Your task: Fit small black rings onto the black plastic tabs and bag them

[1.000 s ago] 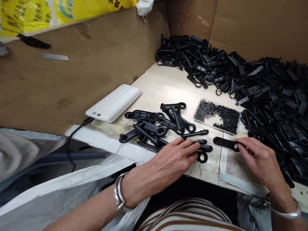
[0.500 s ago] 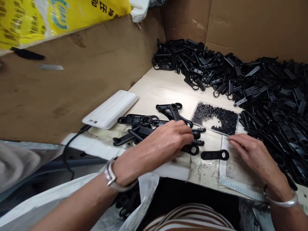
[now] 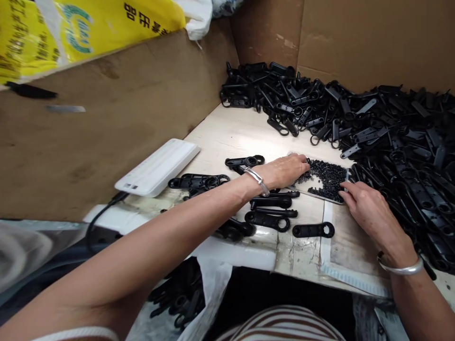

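Note:
My left hand [image 3: 286, 171] reaches over the left part of a shallow clear tray [image 3: 302, 192], its fingers bent down into small silvery parts and their tips hidden. At the tray's right edge my right hand [image 3: 368, 206] has thumb and forefinger pinched together; whatever lies between them is too small to make out. Tiny black pieces [image 3: 329, 173] fill the tray's right part. In front of the tray lies a single flat black handle-like part [image 3: 313, 230] with a ring at one end. Several similar black parts [image 3: 268, 220] lie below my left forearm, partly covered by it.
A big heap of black ringed parts [image 3: 373, 123] spreads along the back and right, against cardboard walls [image 3: 373, 42]. On the left sits a white box-shaped device [image 3: 158, 166] with a black cable [image 3: 95, 218]. Below the table edge, a white bag [image 3: 213, 284] holds more black parts.
My left hand has moved from the black parts forward and right to the tray. My right hand has shifted slightly up onto the tray's right edge. The view has tilted slightly.

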`<state>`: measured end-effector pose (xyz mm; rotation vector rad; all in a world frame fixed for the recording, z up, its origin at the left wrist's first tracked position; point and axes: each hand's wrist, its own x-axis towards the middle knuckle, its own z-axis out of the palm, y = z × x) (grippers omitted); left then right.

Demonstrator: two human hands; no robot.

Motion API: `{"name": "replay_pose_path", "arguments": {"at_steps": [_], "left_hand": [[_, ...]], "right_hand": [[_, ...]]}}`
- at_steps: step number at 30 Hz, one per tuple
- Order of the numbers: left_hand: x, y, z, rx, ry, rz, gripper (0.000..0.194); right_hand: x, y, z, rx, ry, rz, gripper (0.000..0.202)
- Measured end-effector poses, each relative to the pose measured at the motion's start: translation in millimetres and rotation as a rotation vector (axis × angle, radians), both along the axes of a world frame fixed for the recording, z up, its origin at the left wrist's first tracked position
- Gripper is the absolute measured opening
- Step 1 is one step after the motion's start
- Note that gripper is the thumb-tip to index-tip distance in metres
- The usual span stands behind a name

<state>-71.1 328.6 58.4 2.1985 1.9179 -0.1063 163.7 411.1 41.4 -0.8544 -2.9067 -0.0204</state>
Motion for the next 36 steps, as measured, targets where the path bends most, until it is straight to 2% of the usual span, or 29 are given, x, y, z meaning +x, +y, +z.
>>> {"name": "replay_pose_path", "arguments": {"at_steps": [3,5,7,11,13,16,19,21,24,27,30,33,36], "left_hand": [[-1.8,-7.9,-0.1,-0.006,-0.081,-0.018,0.050],[0.0,-18.8,5.4,0.013,-0.139,-0.014,0.059],[7.2,-35.5,12.6,0.058,-0.184,-0.006,0.058],[35.6,-75.0,16.3,0.092,-0.274,-0.124,0.011],[49.7,-88.4,9.4,0.142,-0.215,-0.199,0.005],[62.2,-94.8,-4.2,0.213,-0.127,-0.212,0.002],[64.9,-94.3,-11.3,0.247,-0.133,-0.189,0.010],[63.6,-95.7,-11.6,0.234,-0.173,-0.180,0.014],[58.9,-98.7,-7.7,0.185,-0.255,-0.179,0.016],[49.8,-91.3,0.4,0.143,-0.350,-0.145,0.012],[39.2,-65.2,10.3,0.146,-0.349,-0.044,0.024],[35.0,-28.7,16.9,0.140,-0.187,-0.050,0.029],[39.4,0.7,15.7,0.112,-0.120,-0.065,0.029]], "right_hand": [[1.8,-0.9,-2.7,-0.034,-0.039,0.021,0.027],[6.2,-0.7,-5.3,-0.061,-0.052,0.037,0.027],[11.9,0.7,-7.8,-0.082,-0.065,0.052,0.026],[20.6,1.6,-5.8,-0.106,-0.077,0.076,0.026],[20.7,-2.1,1.7,-0.094,-0.118,0.060,0.025],[13.4,-12.9,17.7,-0.002,-0.219,-0.008,0.018],[-3.4,-22.0,28.6,0.084,-0.232,-0.036,0.017],[-18.0,-22.8,28.5,0.074,-0.220,-0.004,0.021],[-36.6,-17.2,18.1,0.030,-0.238,0.029,0.025],[-44.1,-10.6,2.4,0.023,-0.252,0.041,0.022],[-44.2,-7.8,-7.5,0.054,-0.246,0.061,0.019],[-43.6,-6.6,-4.9,0.039,-0.242,0.049,0.019],[-37.3,-4.3,6.4,0.018,-0.152,0.013,0.019]]}}
